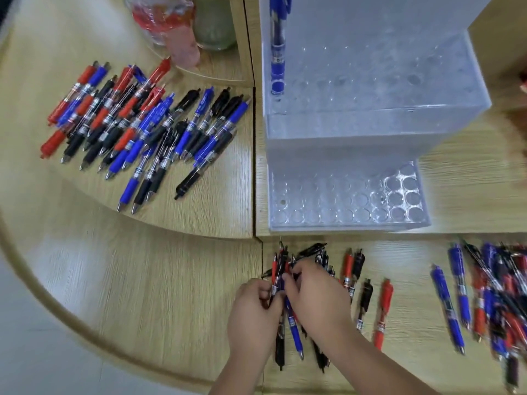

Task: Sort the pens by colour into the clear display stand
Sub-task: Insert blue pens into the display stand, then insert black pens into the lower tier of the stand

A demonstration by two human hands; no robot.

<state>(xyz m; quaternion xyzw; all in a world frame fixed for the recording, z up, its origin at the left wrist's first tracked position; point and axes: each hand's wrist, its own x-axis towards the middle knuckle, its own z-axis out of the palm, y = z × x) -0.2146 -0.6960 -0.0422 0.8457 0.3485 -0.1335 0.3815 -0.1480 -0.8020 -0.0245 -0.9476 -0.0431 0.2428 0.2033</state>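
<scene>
Pens in red, black and blue are gathered into a loose bundle (281, 283) at the lower centre of the frame, and both hands work on it. The left hand (253, 312) has its fingers curled round the bundle's middle to hold the barrels together. The right hand (316, 297) lies over the top with fingertips pinching among the upper ends, apparently to pick out one colour, though the fingers overlap too much to tell which pen is being singled out. One blue barrel (294, 330) pokes out below, between the two wrists. The clear display stand (370, 126) sits in the upper right, stepped in tiers with rows of round holes so pens can stand upright by colour. Only a single standing blue pen (277, 58) is in it, at the far-left end of the upper tier, so the sorting looks barely started. A larger unsorted pile (142, 124) lies on the wooden desk (171, 280) at upper left, a blurred heap (502, 295) at the right edge, and a few red and black strays (366, 295) just right of the hands.
</scene>
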